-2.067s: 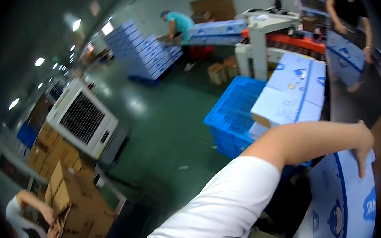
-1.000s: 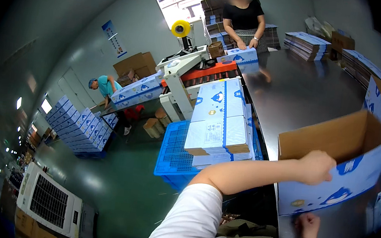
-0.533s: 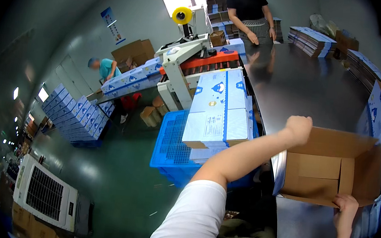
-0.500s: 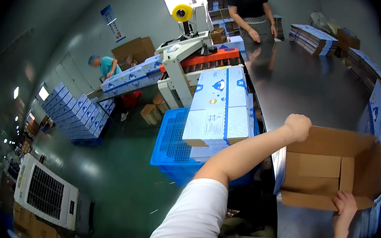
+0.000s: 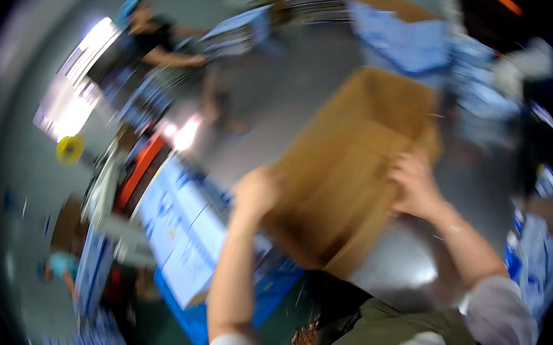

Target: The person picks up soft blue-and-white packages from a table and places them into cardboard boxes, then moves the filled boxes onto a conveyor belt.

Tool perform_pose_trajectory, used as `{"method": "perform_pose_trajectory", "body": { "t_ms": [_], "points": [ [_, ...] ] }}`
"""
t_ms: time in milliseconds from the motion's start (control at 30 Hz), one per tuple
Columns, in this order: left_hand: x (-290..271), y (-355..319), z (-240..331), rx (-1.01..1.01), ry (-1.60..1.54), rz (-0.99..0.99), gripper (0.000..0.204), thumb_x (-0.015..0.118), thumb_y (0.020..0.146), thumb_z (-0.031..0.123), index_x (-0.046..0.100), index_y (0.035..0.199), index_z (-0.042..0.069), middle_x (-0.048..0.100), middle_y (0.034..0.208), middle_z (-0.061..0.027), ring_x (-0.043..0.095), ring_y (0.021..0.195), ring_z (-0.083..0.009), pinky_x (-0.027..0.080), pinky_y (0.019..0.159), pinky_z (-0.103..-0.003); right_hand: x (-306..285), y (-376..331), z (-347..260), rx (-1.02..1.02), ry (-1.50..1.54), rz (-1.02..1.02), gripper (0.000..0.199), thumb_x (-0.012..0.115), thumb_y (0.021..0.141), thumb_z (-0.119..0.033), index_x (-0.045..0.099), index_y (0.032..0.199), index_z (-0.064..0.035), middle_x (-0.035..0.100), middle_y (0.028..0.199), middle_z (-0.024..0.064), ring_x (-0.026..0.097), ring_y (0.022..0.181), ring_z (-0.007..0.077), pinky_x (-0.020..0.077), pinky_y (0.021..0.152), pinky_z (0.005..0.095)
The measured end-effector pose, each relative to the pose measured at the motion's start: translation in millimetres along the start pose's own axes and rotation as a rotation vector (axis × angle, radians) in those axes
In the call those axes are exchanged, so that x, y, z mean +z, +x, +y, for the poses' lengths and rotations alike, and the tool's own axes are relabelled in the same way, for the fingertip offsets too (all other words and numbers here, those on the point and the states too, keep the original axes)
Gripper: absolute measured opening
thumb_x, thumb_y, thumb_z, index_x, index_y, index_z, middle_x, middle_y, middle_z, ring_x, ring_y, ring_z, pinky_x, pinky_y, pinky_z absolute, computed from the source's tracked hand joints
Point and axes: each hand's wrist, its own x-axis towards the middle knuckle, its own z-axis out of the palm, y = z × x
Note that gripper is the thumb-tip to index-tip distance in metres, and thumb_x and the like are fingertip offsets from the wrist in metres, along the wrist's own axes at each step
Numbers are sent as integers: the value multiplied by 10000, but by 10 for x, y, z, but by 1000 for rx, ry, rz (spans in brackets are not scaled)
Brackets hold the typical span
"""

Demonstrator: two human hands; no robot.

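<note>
An open brown cardboard box (image 5: 333, 178), its inside facing up toward me, sits tilted at an angle over the steel table (image 5: 409, 260). My left hand (image 5: 256, 190) is closed on the box's left edge. On the right side, my right hand (image 5: 415, 184) grips the opposite edge, its fingers reaching over the rim. The whole picture is smeared by motion, so the finger details are soft. Whether the box's bottom touches the table cannot be made out.
White-and-blue printed cartons (image 5: 180, 223) stand to the left above a blue plastic crate (image 5: 184, 314). Beyond them is a machine with an orange bar (image 5: 138, 175) and a yellow tape roll (image 5: 69, 149). Flat carton stacks (image 5: 237, 32) line the far edge, near another person (image 5: 158, 45).
My view has swung to the right, and the blur is stronger. The box now appears turned and more central, with both hands still on its edges.
</note>
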Motion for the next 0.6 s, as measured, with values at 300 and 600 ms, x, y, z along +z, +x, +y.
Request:
{"method": "perform_pose_trajectory", "body": {
  "t_ms": [300,600],
  "points": [
    [100,185,75,-36,72,44,345,608,875,297,628,1075,16,656,976,-243,611,965,-412,475,819,-466,435,-365,380,12,213,250,715,843,571,-360,548,1184,-140,447,1335,104,287,1376,308,136,1164,553],
    [6,53,-152,86,-123,157,172,678,724,31,656,854,-79,640,680,-203,616,596,-251,478,583,-365,416,-375,386,-28,217,244,666,832,611,-363,536,1171,-157,407,1383,88,270,1385,289,134,1170,541]
  ]
}}
